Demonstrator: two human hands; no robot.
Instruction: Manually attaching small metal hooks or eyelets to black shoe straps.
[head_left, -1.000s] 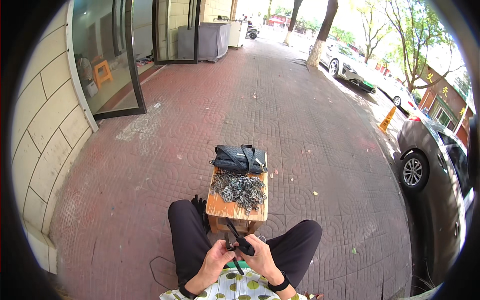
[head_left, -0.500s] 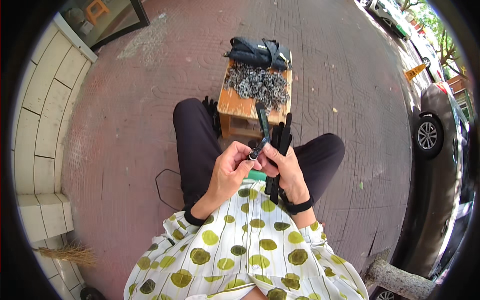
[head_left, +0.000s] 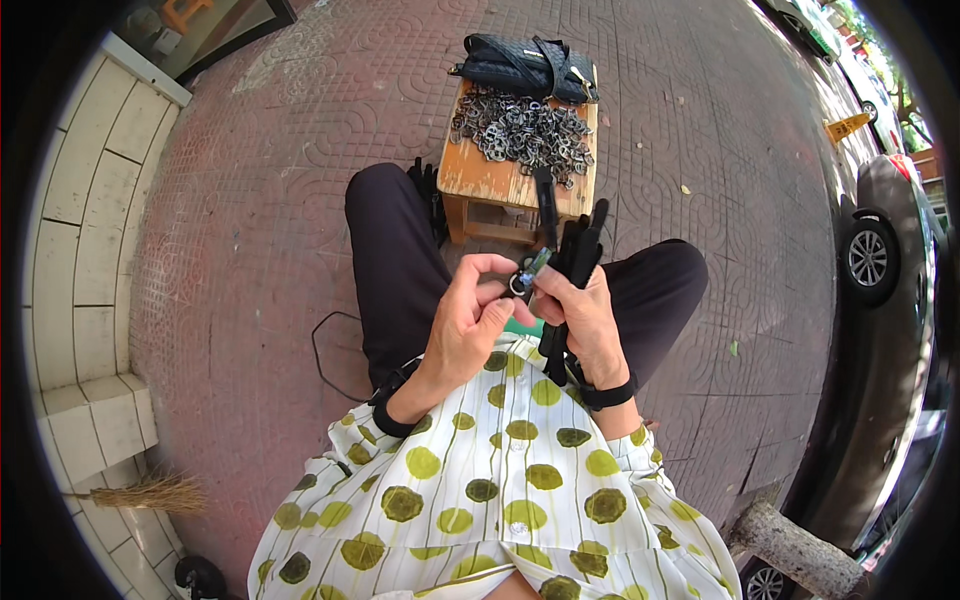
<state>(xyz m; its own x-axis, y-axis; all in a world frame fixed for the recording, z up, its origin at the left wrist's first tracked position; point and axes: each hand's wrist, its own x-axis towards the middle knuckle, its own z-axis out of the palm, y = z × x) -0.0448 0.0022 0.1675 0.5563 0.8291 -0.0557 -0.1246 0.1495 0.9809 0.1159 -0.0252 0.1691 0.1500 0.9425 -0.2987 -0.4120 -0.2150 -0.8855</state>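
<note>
Ring drop: bright metal ring (head_left: 517,286) is sitting at the fingertips of the left hand (head_left: 458,328); by judgement, a weak pinch could be letting it fall onto the paving (head_left: 250,300).
Strap misfeed: loose strap (head_left: 546,208) is rising close by the ring; a twisted or off-centre end could be causing it to jam or seat crookedly.
Bundle slip: black strap bundle (head_left: 577,250) is sharing the right hand (head_left: 592,322) with the loose strap; easing the palm to adjust one could be freeing the others.
Fittings spill: heaped metal fittings (head_left: 525,130) are lying near the right edge of the wooden worktop (head_left: 480,185); a knock from a strap end could be sending pieces over.
Left hand state: fingers are curling loosely, with index finger and thumb standing partly apart beside the ring; whether they are gripping it firmly cannot be told.
Right hand state: fingers are wrapping around the bundle, while the thumb is lying towards the ring and the loose strap.
Ring location: it is resting between both hands, just beside the left fingertips, in front of the torso.
Bundle location: it is projecting above and below the right hand's grip.
Fittings location: they are lying beyond both hands, clear of contact, with a black handbag (head_left: 515,66) resting behind them.
</note>
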